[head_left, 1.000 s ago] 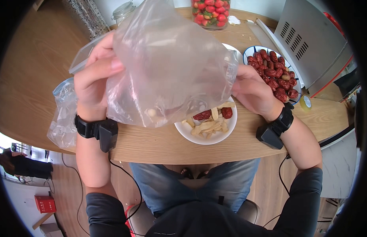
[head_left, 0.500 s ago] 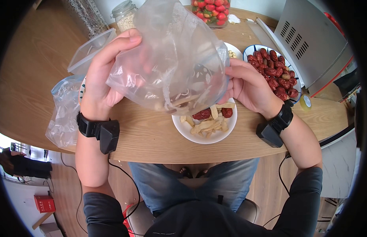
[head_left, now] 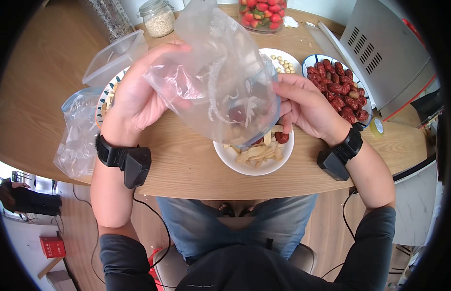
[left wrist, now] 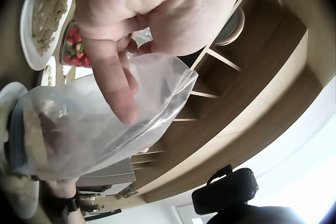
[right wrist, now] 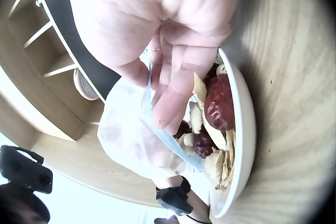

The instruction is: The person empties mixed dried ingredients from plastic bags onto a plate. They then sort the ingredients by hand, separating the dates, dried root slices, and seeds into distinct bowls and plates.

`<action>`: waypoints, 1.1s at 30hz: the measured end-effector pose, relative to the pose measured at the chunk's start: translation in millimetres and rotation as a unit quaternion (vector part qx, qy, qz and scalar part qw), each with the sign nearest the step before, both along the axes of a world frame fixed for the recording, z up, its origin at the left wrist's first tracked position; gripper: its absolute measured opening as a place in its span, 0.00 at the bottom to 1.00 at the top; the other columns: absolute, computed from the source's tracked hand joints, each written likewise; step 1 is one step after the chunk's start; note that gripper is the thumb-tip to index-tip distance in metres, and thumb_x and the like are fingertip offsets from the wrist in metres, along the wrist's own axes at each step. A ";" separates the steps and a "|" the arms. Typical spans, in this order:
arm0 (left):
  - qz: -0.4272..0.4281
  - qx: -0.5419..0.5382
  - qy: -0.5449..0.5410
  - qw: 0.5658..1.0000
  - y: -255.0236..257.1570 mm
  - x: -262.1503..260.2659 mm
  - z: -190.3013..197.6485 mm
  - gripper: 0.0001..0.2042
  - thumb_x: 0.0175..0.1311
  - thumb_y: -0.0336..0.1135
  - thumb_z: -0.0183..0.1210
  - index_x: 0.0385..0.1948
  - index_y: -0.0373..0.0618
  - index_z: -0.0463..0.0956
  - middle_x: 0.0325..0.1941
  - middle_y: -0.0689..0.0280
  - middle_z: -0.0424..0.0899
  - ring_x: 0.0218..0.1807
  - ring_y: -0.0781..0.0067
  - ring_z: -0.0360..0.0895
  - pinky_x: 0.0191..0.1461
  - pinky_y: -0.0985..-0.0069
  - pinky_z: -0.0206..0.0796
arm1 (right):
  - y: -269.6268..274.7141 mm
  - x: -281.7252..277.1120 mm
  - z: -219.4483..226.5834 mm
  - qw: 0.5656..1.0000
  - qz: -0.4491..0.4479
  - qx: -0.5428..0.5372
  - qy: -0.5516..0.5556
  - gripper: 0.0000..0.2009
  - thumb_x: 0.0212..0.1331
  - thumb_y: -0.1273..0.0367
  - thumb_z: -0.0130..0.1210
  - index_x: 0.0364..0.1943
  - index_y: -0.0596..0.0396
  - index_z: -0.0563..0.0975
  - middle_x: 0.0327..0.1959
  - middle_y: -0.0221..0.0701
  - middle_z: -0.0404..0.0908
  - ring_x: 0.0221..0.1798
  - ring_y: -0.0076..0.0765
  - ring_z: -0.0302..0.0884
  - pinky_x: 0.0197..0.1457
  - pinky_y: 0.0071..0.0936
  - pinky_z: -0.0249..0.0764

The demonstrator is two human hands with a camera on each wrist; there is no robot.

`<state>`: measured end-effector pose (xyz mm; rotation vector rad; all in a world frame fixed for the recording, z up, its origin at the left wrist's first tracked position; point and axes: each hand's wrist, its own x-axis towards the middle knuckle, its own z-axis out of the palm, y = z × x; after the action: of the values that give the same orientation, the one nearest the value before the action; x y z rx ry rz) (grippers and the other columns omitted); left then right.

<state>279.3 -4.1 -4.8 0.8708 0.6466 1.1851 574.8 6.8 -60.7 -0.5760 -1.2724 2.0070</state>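
Observation:
A clear plastic bag (head_left: 213, 72) hangs tilted over a white bowl (head_left: 224, 159), its blue-edged mouth low and close to the bowl. My left hand (head_left: 140, 92) holds the bag's upper left part; in the left wrist view the fingers of this hand (left wrist: 142, 19) lie against the plastic. My right hand (head_left: 310, 105) pinches the mouth's edge, with the blue strip (right wrist: 163, 136) between thumb and fingers in the right wrist view. Pale slices (head_left: 254, 154) and red dates (right wrist: 219, 109) lie in the bowl. Some contents show blurred through the bag.
A plate of red dates (head_left: 338, 89) stands at the right, beside a grey appliance (head_left: 376, 48). Behind are a plate with pale round pieces (head_left: 282, 64), a jar of red items (head_left: 262, 14) and a jar of flakes (head_left: 159, 22). Another bag (head_left: 76, 140) and a clear container (head_left: 106, 65) lie left.
My left hand has moved right, and the bag has narrowed and tilted, its mouth now lower over the bowl. The round pieces on the plate behind have come into view.

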 end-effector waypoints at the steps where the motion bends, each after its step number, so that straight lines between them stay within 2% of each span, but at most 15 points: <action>1: 0.001 0.000 -0.001 1.000 2.1 -3.4 -2.8 0.10 0.72 0.31 0.52 0.49 0.37 0.75 0.41 0.61 0.84 0.35 0.70 0.85 0.27 0.74 0.80 | -0.3 -0.6 0.4 1.000 -0.003 0.004 -0.011 0.12 0.72 0.65 0.51 0.45 0.62 0.76 0.39 0.39 0.86 0.38 0.38 0.89 0.27 0.24 0.86; 3: -0.076 0.046 0.008 0.996 6.3 -13.5 -6.6 0.12 0.74 0.32 0.50 0.50 0.35 0.75 0.43 0.58 0.84 0.36 0.66 0.86 0.34 0.70 0.84 | 0.4 -1.1 0.1 1.000 -0.001 0.000 -0.005 0.12 0.72 0.65 0.51 0.44 0.62 0.76 0.39 0.39 0.86 0.38 0.38 0.89 0.27 0.24 0.86; 7: -0.073 0.026 -0.012 0.997 2.5 -11.6 3.3 0.12 0.75 0.32 0.48 0.51 0.34 0.74 0.43 0.56 0.84 0.35 0.64 0.86 0.35 0.67 0.84 | -0.5 -1.8 1.3 1.000 0.002 0.001 0.000 0.12 0.72 0.64 0.51 0.44 0.62 0.76 0.38 0.39 0.86 0.38 0.38 0.89 0.29 0.24 0.86; 9: 0.047 -0.009 -0.055 0.997 -7.4 2.7 7.9 0.13 0.76 0.32 0.46 0.52 0.34 0.74 0.41 0.56 0.84 0.33 0.63 0.86 0.33 0.67 0.83 | 0.8 -0.8 0.0 1.000 0.006 0.006 0.007 0.13 0.73 0.64 0.51 0.44 0.62 0.76 0.37 0.40 0.86 0.37 0.38 0.89 0.30 0.24 0.86; 10: 0.047 -0.009 -0.056 0.997 -4.2 -1.0 3.1 0.13 0.76 0.32 0.46 0.52 0.34 0.74 0.41 0.56 0.84 0.33 0.63 0.86 0.33 0.67 0.83 | 1.4 0.2 -0.6 1.000 0.009 0.011 0.015 0.13 0.73 0.64 0.50 0.45 0.62 0.76 0.37 0.40 0.86 0.37 0.38 0.89 0.31 0.24 0.86; 12: -0.088 0.056 -0.034 0.994 4.7 -13.4 -10.6 0.14 0.77 0.33 0.44 0.53 0.34 0.74 0.41 0.57 0.84 0.36 0.63 0.86 0.37 0.67 0.82 | 1.8 1.7 -1.3 1.000 0.011 0.014 0.019 0.13 0.73 0.64 0.50 0.45 0.62 0.76 0.37 0.40 0.86 0.37 0.37 0.89 0.32 0.23 0.86; 16: -0.080 0.106 -0.048 0.990 -0.4 -15.6 -6.4 0.15 0.77 0.33 0.44 0.54 0.34 0.73 0.44 0.57 0.84 0.40 0.65 0.85 0.40 0.68 0.82 | 0.9 1.8 0.4 0.999 0.013 0.020 0.036 0.14 0.73 0.63 0.50 0.46 0.62 0.77 0.37 0.40 0.87 0.37 0.36 0.89 0.32 0.21 0.85; 19: -0.047 0.101 -0.061 0.992 -5.5 -14.1 -0.1 0.15 0.77 0.33 0.44 0.54 0.34 0.73 0.46 0.57 0.83 0.42 0.65 0.85 0.43 0.68 0.82 | 2.2 3.0 0.5 0.997 0.032 0.036 0.063 0.15 0.74 0.62 0.49 0.46 0.62 0.77 0.36 0.39 0.87 0.37 0.34 0.89 0.32 0.20 0.85; 21: 0.033 0.126 -0.033 0.991 -7.4 -12.7 4.2 0.15 0.77 0.33 0.44 0.54 0.34 0.73 0.46 0.58 0.83 0.42 0.66 0.84 0.42 0.69 0.82 | 2.4 3.0 -1.4 0.996 0.036 0.040 0.065 0.15 0.74 0.61 0.49 0.46 0.62 0.76 0.36 0.38 0.87 0.37 0.33 0.89 0.32 0.20 0.85; 25: 0.004 0.164 -0.018 0.986 -1.7 -21.6 1.2 0.14 0.75 0.32 0.47 0.54 0.34 0.74 0.48 0.59 0.83 0.42 0.66 0.84 0.42 0.70 0.81 | 1.7 0.5 -1.6 0.998 0.017 0.040 0.052 0.15 0.75 0.61 0.47 0.44 0.61 0.76 0.36 0.35 0.86 0.37 0.32 0.88 0.33 0.19 0.85; 28: 0.023 0.177 -0.045 0.983 -4.3 -19.4 13.1 0.14 0.73 0.33 0.51 0.53 0.34 0.75 0.48 0.60 0.83 0.42 0.67 0.84 0.43 0.71 0.80 | 4.1 1.3 -6.4 0.998 0.014 0.047 0.050 0.15 0.76 0.61 0.47 0.44 0.59 0.76 0.37 0.34 0.85 0.39 0.32 0.88 0.34 0.19 0.85; 30: 0.092 0.150 -0.099 0.979 -3.1 -25.3 20.5 0.21 0.66 0.27 0.58 0.60 0.35 0.69 0.47 0.59 0.83 0.42 0.67 0.83 0.45 0.73 0.78 | 3.3 0.7 -7.0 0.998 0.013 0.043 0.053 0.14 0.76 0.61 0.46 0.46 0.59 0.75 0.38 0.34 0.85 0.40 0.32 0.88 0.35 0.19 0.85; 31: 0.092 0.151 -0.100 0.979 -0.7 -34.3 16.4 0.21 0.66 0.27 0.58 0.60 0.35 0.69 0.47 0.59 0.83 0.42 0.67 0.83 0.45 0.73 0.78 | 3.2 0.5 -6.3 0.998 0.012 0.040 0.056 0.14 0.76 0.61 0.46 0.47 0.58 0.74 0.39 0.34 0.85 0.41 0.32 0.88 0.35 0.19 0.85; 33: -0.009 0.214 -0.111 0.970 3.3 -54.3 1.7 0.26 0.76 0.45 0.48 0.67 0.35 0.64 0.67 0.55 0.73 0.66 0.53 0.71 0.66 0.54 0.67 | 5.2 2.4 -7.5 0.997 0.019 0.033 0.067 0.14 0.77 0.61 0.45 0.50 0.58 0.73 0.41 0.35 0.85 0.41 0.32 0.88 0.35 0.20 0.85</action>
<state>225.0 -0.8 -3.1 1.0805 0.1985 1.4074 577.2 12.0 -68.3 -0.3826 -1.2716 1.9916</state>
